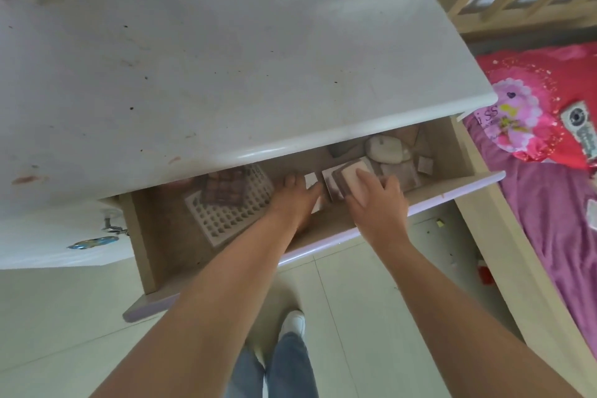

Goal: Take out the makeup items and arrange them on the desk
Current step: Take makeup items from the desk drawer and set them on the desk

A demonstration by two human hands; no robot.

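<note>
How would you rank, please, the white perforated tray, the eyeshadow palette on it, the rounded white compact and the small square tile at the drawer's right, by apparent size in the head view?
Largest to smallest:
1. White perforated tray
2. Eyeshadow palette
3. Rounded white compact, close to the palette, so unsure
4. Small square tile

The person is wearing no sleeves on the forearms: both arms are showing bare from above the elbow down to the left hand [295, 195] and the right hand [376, 200]. No ring, watch or bracelet is showing. The legs are wearing light blue jeans [284, 368], and one foot is wearing a white shoe [293, 321].
</note>
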